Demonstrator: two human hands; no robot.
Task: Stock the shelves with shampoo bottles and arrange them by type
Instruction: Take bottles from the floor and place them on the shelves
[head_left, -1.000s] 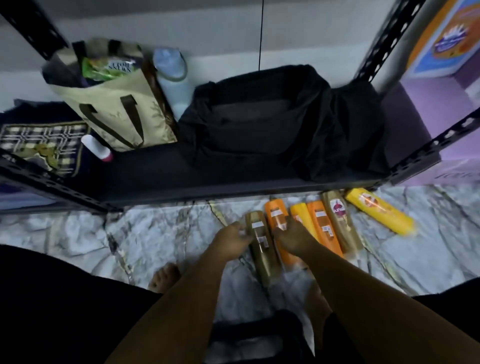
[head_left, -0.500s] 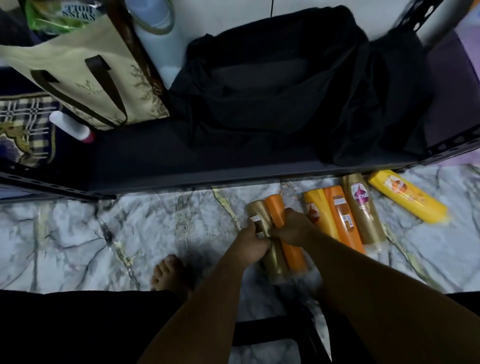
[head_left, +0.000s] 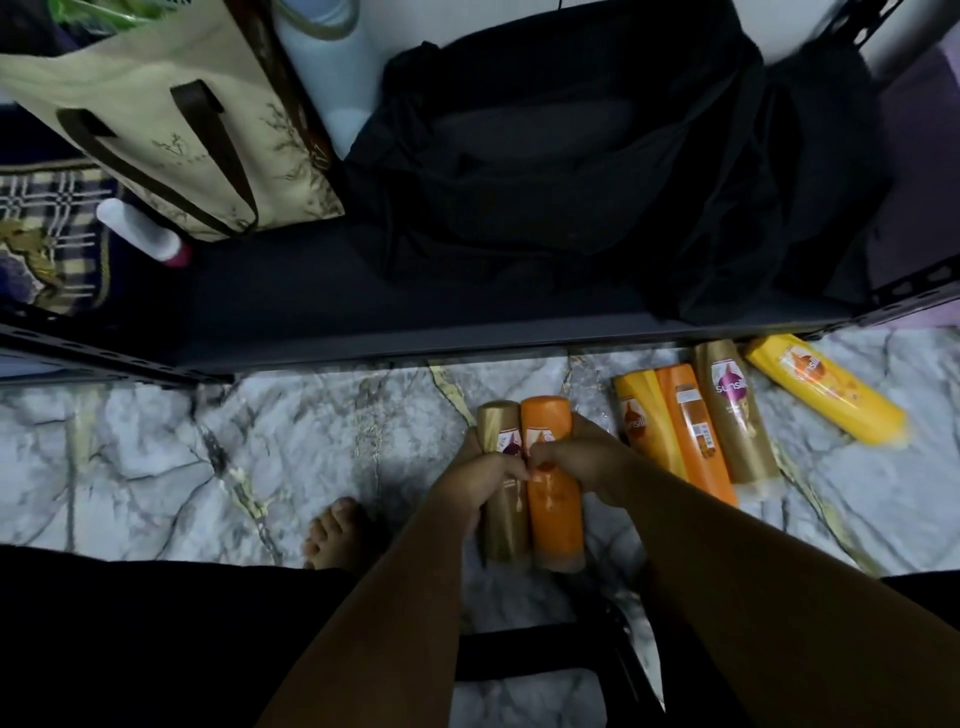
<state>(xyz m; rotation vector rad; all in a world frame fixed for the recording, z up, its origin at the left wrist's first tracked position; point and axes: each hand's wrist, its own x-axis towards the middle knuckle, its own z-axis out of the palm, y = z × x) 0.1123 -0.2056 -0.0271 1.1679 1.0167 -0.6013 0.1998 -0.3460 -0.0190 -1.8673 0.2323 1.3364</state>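
My left hand (head_left: 475, 480) grips a gold-brown shampoo bottle (head_left: 503, 525) and my right hand (head_left: 582, 460) grips an orange shampoo bottle (head_left: 556, 519). The two bottles are side by side, touching, just above the marble floor. To the right lie several more on the floor: a yellow bottle (head_left: 647, 421), an orange bottle (head_left: 693, 431), a gold-brown bottle (head_left: 732, 410) and another yellow bottle (head_left: 826, 395) at an angle. The dark metal shelf (head_left: 467, 332) runs across the view beyond them.
On the shelf lie a black bag (head_left: 597, 156), a beige tote bag (head_left: 171, 119), a white tube with a red cap (head_left: 143, 234) and a patterned cloth (head_left: 47, 228). My bare foot (head_left: 335, 532) is on the floor at the left; a black stool (head_left: 545, 654) stands below.
Both hands have closed round the two bottles and lifted them off the floor towards me. The view has tilted down and nearer to the shelf.
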